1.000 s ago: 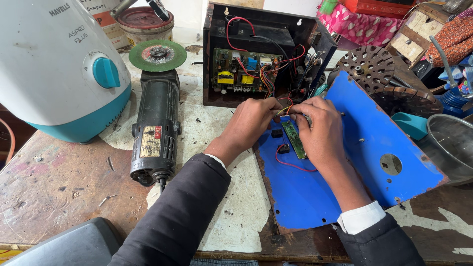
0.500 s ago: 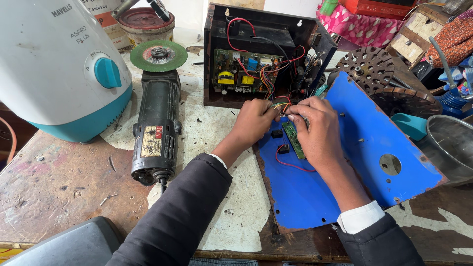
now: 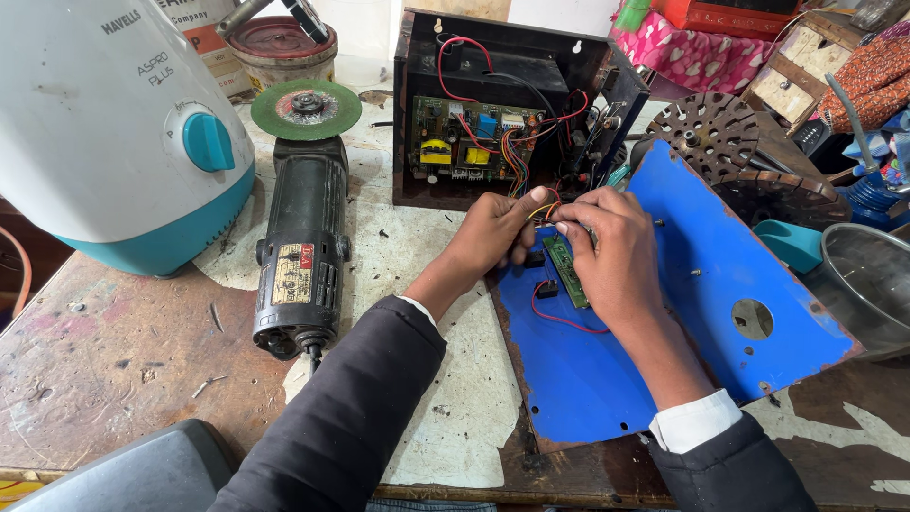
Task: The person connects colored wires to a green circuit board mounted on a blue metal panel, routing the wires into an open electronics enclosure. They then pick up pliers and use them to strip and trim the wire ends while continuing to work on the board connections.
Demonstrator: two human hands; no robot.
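Green circuit strip (image 3: 566, 270) under right hand (image 3: 611, 251), left hand (image 3: 498, 232) beside.

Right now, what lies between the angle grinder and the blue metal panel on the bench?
In the head view, the left hand and its dark sleeve cross that stretch, over a bare, paint-worn patch of the workbench, between the angle grinder and the blue metal panel.

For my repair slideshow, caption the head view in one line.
Both hands, left hand and right hand, pinch a green circuit board on a blue panel.

Bright, even daylight; sharp focus.
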